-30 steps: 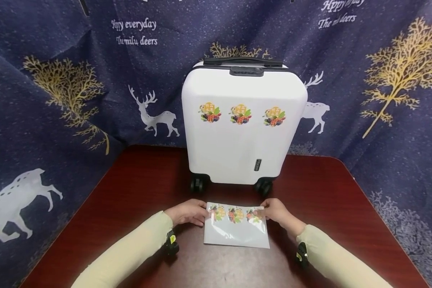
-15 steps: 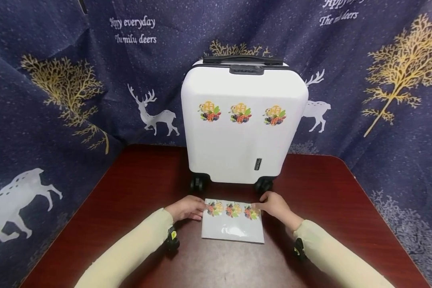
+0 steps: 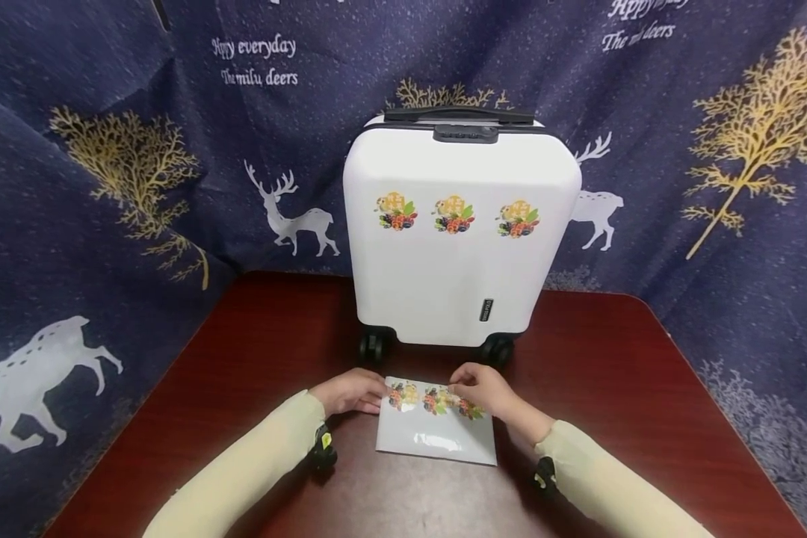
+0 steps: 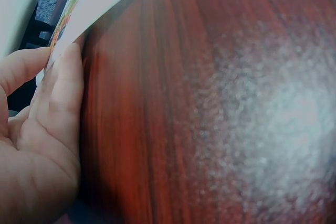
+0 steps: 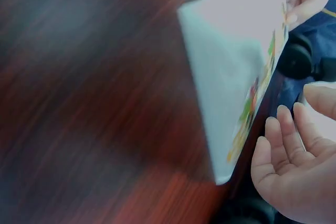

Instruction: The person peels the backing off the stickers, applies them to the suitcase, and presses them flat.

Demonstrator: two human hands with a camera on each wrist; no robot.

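A white sheet (image 3: 417,430) with a row of three fruit stickers along its far edge is in the middle of the head view. My left hand (image 3: 351,391) pinches its far left corner; in the left wrist view the thumb (image 4: 26,66) lies on top and the fingers underneath. Over the right-hand stickers hovers my right hand (image 3: 491,392). Its fingers (image 5: 278,140) are loosely bent in the right wrist view, apart from the sheet and with nothing seen between them and the thumb. Behind stands a white suitcase (image 3: 437,276) bearing three matching fruit stickers (image 3: 453,215).
The suitcase rests on black wheels (image 3: 371,345) on the dark red-brown table (image 3: 276,336). A dark blue cloth (image 3: 208,149) with white deer and golden trees hangs behind and at both sides. Black devices (image 3: 323,448) are strapped at both wrists.
My right hand has let go of the sheet's far right corner and moved left over the stickers. The left hand keeps its hold, and the sheet has shifted only slightly.
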